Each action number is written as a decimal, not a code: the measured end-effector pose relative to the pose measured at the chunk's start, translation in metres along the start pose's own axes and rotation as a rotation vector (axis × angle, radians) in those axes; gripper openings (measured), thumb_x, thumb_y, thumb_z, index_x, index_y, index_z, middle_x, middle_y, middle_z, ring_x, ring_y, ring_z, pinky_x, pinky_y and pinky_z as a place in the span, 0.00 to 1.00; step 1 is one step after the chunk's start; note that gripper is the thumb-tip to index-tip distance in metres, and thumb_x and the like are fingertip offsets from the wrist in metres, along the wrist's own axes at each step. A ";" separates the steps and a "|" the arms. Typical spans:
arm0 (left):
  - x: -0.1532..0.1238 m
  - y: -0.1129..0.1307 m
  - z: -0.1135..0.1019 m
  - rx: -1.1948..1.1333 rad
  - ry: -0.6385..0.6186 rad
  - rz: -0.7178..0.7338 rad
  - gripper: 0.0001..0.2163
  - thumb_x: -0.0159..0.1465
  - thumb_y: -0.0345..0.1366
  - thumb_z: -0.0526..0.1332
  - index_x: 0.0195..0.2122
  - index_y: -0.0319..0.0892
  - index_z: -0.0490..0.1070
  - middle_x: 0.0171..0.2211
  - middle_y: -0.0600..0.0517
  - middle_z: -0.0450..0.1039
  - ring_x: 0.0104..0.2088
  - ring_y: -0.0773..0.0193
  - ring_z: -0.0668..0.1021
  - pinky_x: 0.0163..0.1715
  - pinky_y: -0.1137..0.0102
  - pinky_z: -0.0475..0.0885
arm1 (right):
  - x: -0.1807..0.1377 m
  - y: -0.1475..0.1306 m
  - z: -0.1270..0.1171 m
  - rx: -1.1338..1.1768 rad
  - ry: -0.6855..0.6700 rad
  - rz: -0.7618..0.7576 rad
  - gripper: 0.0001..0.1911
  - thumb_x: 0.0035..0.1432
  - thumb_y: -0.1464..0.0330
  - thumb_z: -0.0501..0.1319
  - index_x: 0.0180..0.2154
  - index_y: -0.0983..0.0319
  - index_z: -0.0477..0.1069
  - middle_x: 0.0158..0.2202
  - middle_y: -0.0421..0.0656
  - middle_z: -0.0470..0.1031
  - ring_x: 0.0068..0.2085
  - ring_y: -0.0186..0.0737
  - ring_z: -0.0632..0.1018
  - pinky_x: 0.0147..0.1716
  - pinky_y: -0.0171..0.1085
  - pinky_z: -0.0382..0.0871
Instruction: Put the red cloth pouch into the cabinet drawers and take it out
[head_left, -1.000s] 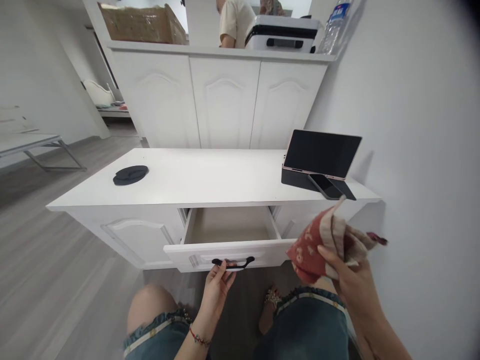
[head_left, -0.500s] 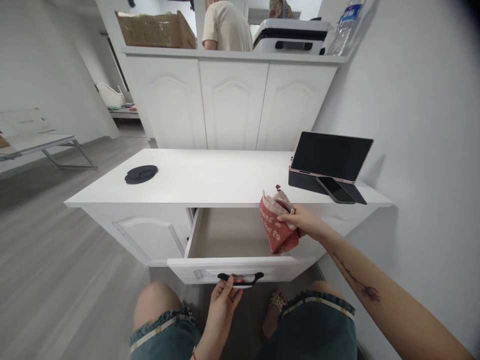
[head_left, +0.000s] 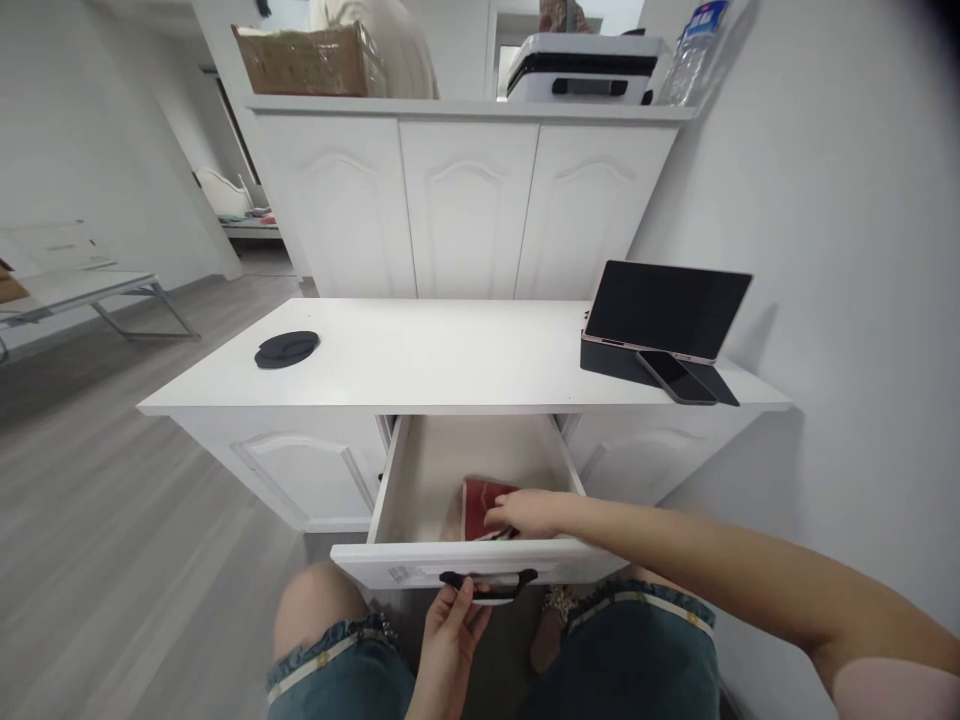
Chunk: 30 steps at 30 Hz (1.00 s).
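Observation:
My left hand (head_left: pixel 454 618) grips the black handle (head_left: pixel 519 583) on the front of a white drawer (head_left: pixel 384 567), which is pulled out. Inside the drawer lies a red cloth (head_left: pixel 478 505) with a pale edge, close behind the front panel. My right hand (head_left: pixel 527 512) reaches in from the right and its curled fingers are on the cloth. The fingertips and the lower part of the cloth are partly hidden, the latter by the drawer front.
On the white cabinet top (head_left: pixel 442 350) stand a propped tablet (head_left: pixel 667 310) with a phone (head_left: pixel 676 378) at right, and dark round pads (head_left: pixel 287 349) at left. A ledge behind carries a cardboard box (head_left: pixel 311 62), a white case (head_left: pixel 585 70) and a bottle (head_left: pixel 691 55). A person is behind it.
My right hand has lowered the red cloth from the cabinet's edge into the drawer, moving left and down. The drawer is slightly further out. The person behind has shifted left.

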<state>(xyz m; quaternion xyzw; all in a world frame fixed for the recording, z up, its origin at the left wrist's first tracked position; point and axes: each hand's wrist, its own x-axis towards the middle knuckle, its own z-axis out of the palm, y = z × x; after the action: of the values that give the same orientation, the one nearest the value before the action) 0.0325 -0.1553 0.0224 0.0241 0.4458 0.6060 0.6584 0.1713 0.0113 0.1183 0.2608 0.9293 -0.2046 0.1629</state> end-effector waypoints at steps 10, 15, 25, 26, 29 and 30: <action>-0.007 0.001 -0.001 -0.008 -0.047 -0.032 0.13 0.41 0.40 0.76 0.20 0.42 0.74 0.27 0.52 0.80 0.33 0.64 0.80 0.38 0.71 0.74 | 0.004 0.014 0.008 0.124 -0.136 0.004 0.36 0.44 0.65 0.64 0.58 0.58 0.66 0.51 0.53 0.69 0.44 0.51 0.74 0.42 0.44 0.65; -0.006 -0.002 -0.002 -0.041 -0.029 0.005 0.12 0.42 0.40 0.75 0.22 0.43 0.74 0.26 0.52 0.80 0.32 0.63 0.81 0.37 0.71 0.75 | 0.009 0.012 0.020 0.064 -0.082 -0.055 0.39 0.42 0.66 0.66 0.59 0.55 0.64 0.62 0.54 0.60 0.58 0.61 0.66 0.53 0.52 0.59; -0.002 -0.003 -0.009 -0.031 -0.052 -0.033 0.13 0.43 0.40 0.75 0.21 0.42 0.73 0.27 0.50 0.80 0.33 0.62 0.81 0.38 0.69 0.74 | 0.052 0.001 0.015 -0.113 -0.024 -0.220 0.39 0.45 0.69 0.66 0.61 0.57 0.61 0.67 0.55 0.51 0.62 0.66 0.58 0.54 0.54 0.60; -0.002 -0.003 -0.009 -0.030 -0.052 -0.031 0.13 0.43 0.40 0.75 0.21 0.42 0.73 0.27 0.50 0.80 0.33 0.62 0.81 0.38 0.69 0.74 | 0.058 -0.001 0.014 -0.139 -0.005 -0.225 0.38 0.46 0.69 0.66 0.61 0.57 0.61 0.66 0.54 0.52 0.62 0.65 0.59 0.53 0.53 0.61; -0.005 -0.001 -0.007 -0.037 -0.049 -0.019 0.13 0.44 0.40 0.75 0.23 0.41 0.74 0.27 0.50 0.80 0.33 0.63 0.80 0.38 0.69 0.74 | 0.076 -0.004 0.013 -0.219 0.058 -0.227 0.36 0.47 0.69 0.65 0.60 0.55 0.62 0.65 0.53 0.56 0.59 0.62 0.62 0.49 0.50 0.65; -0.006 0.000 -0.006 -0.040 -0.055 -0.020 0.13 0.44 0.40 0.75 0.22 0.40 0.73 0.27 0.50 0.80 0.33 0.63 0.80 0.38 0.69 0.74 | 0.081 -0.005 0.013 -0.246 0.079 -0.223 0.35 0.48 0.69 0.65 0.59 0.55 0.62 0.64 0.52 0.57 0.58 0.61 0.64 0.48 0.49 0.66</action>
<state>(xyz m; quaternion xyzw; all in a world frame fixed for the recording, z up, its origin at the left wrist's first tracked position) 0.0298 -0.1631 0.0216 0.0232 0.4158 0.6071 0.6768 0.1055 0.0348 0.0752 0.1421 0.9762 -0.0958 0.1331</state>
